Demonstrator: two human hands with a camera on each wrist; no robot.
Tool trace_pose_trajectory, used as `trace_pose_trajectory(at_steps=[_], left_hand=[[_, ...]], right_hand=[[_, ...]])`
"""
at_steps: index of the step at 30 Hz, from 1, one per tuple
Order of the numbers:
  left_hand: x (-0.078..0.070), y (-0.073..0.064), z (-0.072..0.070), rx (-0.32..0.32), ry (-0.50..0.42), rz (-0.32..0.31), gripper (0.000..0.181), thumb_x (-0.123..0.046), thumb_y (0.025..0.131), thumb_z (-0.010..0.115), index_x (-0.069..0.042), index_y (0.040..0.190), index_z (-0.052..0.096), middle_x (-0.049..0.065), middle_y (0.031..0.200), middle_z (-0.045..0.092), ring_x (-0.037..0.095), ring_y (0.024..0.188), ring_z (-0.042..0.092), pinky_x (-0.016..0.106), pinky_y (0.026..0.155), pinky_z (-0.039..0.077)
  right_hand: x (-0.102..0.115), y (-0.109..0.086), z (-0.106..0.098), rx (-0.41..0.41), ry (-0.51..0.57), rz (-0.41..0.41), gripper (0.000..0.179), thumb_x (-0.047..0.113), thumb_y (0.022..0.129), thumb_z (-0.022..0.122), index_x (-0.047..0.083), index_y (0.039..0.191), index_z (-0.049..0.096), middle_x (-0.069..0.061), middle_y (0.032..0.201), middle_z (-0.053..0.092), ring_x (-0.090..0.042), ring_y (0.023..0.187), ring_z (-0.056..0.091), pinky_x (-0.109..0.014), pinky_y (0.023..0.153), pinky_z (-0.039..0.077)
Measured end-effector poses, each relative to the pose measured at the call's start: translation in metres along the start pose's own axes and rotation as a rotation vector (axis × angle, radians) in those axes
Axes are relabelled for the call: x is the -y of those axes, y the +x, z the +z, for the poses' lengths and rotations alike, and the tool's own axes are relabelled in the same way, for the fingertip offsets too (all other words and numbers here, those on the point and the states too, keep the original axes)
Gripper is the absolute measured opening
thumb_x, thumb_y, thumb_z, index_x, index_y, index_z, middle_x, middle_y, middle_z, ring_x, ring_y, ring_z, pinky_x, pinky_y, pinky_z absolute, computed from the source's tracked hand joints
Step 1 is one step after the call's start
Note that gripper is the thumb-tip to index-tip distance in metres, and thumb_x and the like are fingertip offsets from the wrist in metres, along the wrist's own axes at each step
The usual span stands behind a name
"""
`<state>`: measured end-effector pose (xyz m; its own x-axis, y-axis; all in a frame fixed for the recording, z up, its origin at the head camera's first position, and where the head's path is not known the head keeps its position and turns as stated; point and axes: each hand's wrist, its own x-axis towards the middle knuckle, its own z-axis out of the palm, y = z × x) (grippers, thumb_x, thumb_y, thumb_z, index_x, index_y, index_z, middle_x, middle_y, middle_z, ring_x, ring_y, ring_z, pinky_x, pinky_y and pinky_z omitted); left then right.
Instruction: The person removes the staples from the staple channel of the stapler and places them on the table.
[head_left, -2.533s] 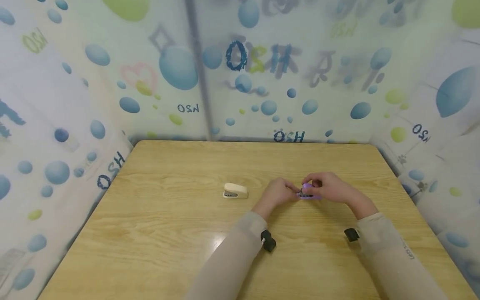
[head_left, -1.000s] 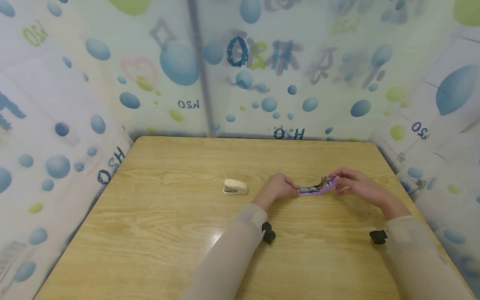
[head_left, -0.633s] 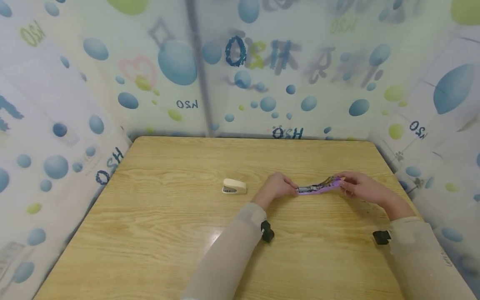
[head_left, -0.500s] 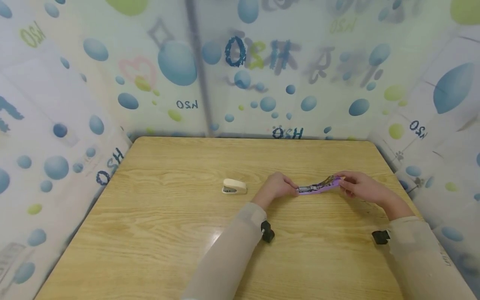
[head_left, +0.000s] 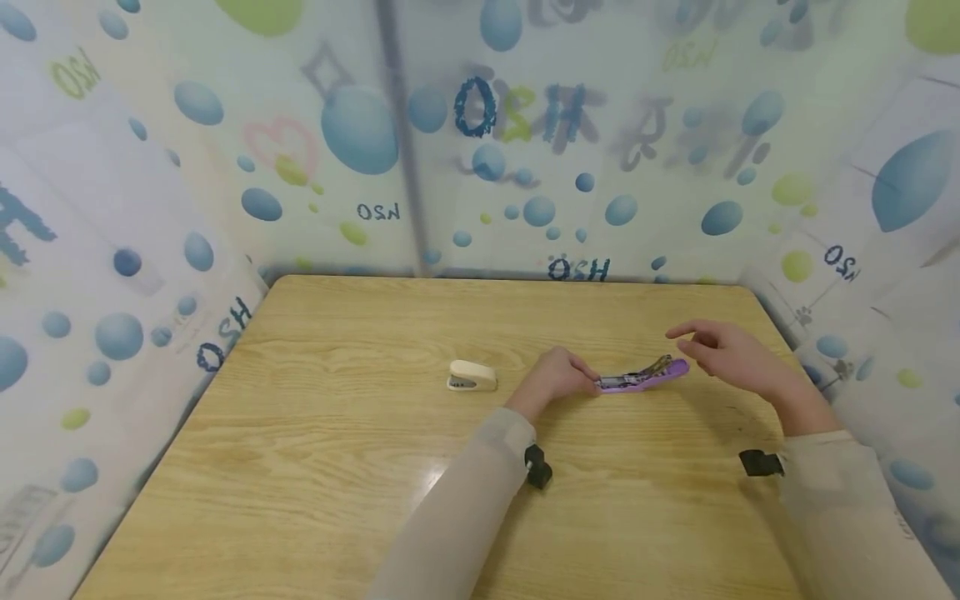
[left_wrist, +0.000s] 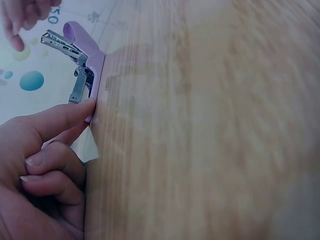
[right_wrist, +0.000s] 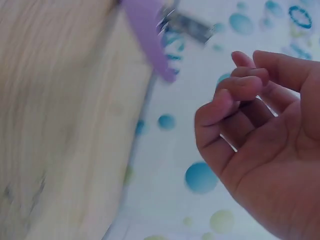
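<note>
Purple stapler (head_left: 645,382) unfolded on the wooden desk (head_left: 337,475), right of the middle, toward the back edge and well in from the right edge. Left end low against the desk top; opposite end, with the purple cover (left_wrist: 86,39), slanting upward and clear of the wood, toward the right edge.

Left hand (head_left: 558,375): resting on the desk, forefinger and thumb pinching the low end of the purple stapler, other fingers folded in toward the palm. Right hand (head_left: 723,354): above the desk just beside the raised end, not touching; fingers loosely bent, forefinger straighter, nothing gripped.

Stage, by judgement: opening of the purple stapler done, or close to it; folding of the cover back over the base not yet done.

Containers: none apart from the staple-holding metalwork. Upper metal strip (left_wrist: 61,45) angled away from the cover, with a gap between; lower metal piece (left_wrist: 78,86) along the base, near the left fingertips. Staples inside either part: perhaps present, too small and dim to tell.

Cream stapler (head_left: 472,377) near the middle of the desk, to the left of the left hand, cover folded over its base; untouched by both hands.
</note>
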<state>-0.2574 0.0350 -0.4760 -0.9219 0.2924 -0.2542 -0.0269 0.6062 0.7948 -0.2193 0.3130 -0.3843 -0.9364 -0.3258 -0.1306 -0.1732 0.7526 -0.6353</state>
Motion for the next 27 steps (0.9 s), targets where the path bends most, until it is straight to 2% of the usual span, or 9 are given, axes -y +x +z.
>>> trace_pose_trajectory(at_steps=[2, 5, 10, 21, 27], left_hand=[[-0.001, -0.001, 0.0, 0.0, 0.0, -0.005, 0.015, -0.028, 0.081, 0.093, -0.022, 0.094, 0.087, -0.003, 0.11, 0.081, 0.012, 0.091, 0.059, 0.025, 0.079, 0.045], [-0.003, -0.002, -0.001, 0.002, 0.005, -0.011, 0.015, -0.029, 0.082, 0.093, -0.023, 0.094, 0.087, -0.003, 0.11, 0.08, 0.012, 0.091, 0.058, 0.025, 0.08, 0.045], [-0.003, -0.002, -0.001, -0.006, 0.007, -0.011, 0.015, -0.029, 0.081, 0.094, -0.022, 0.094, 0.087, -0.003, 0.107, 0.081, 0.011, 0.091, 0.059, 0.025, 0.082, 0.046], [0.001, -0.001, 0.003, 0.002, 0.003, 0.009, 0.013, -0.027, 0.082, 0.093, -0.024, 0.093, 0.087, -0.005, 0.102, 0.081, 0.012, 0.088, 0.06, 0.026, 0.079, 0.045], [0.001, -0.001, 0.001, -0.008, -0.007, 0.018, 0.013, -0.025, 0.082, 0.093, -0.022, 0.093, 0.087, -0.005, 0.101, 0.081, 0.012, 0.085, 0.058, 0.025, 0.075, 0.043]], right_hand=[[0.011, 0.002, 0.002, -0.009, 0.015, 0.006, 0.038, 0.031, 0.115, 0.049, 0.007, 0.141, 0.061, -0.001, 0.069, 0.05, -0.015, 0.055, 0.042, -0.033, 0.054, 0.041], [0.025, 0.006, 0.01, -0.01, 0.051, 0.035, 0.039, 0.033, 0.114, 0.052, 0.003, 0.136, 0.063, -0.005, 0.072, 0.059, -0.018, 0.058, 0.053, -0.033, 0.056, 0.044], [0.034, 0.013, 0.031, 0.017, 0.099, 0.088, 0.041, 0.032, 0.112, 0.054, -0.003, 0.133, 0.062, -0.012, 0.082, 0.071, -0.023, 0.066, 0.069, -0.035, 0.058, 0.052], [0.025, 0.02, 0.067, 0.057, 0.11, 0.115, 0.033, 0.023, 0.111, 0.055, -0.004, 0.13, 0.062, -0.012, 0.078, 0.07, -0.025, 0.058, 0.065, -0.033, 0.056, 0.048], [0.021, 0.023, 0.078, 0.066, 0.027, 0.098, 0.026, 0.018, 0.111, 0.054, -0.003, 0.123, 0.064, -0.005, 0.069, 0.065, -0.02, 0.054, 0.061, -0.029, 0.053, 0.044]])
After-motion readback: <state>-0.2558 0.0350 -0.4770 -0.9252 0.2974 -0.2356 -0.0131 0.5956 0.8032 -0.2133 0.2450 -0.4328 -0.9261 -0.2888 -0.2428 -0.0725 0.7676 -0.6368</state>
